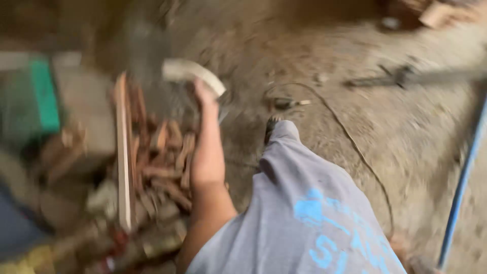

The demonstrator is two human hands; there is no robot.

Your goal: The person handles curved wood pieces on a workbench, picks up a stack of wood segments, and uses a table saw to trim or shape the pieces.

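Observation:
The view is blurred by motion. My left hand (pixel 204 96) reaches forward and is shut on a pale, curved piece of wood (pixel 192 72), held above a heap of reddish wood scraps (pixel 162 162). A long pale wooden slat (pixel 122 152) lies along the left side of that heap. My right hand is out of sight. My grey-clothed leg (pixel 304 203) stretches forward on the right, with the foot (pixel 271 124) on the dirt floor.
A green and grey block-like object (pixel 43 96) stands at the left. A thin cable (pixel 355 147) snakes across the dirt floor. A blue pipe (pixel 464 182) runs along the right edge. A dark tool (pixel 385 78) lies far right.

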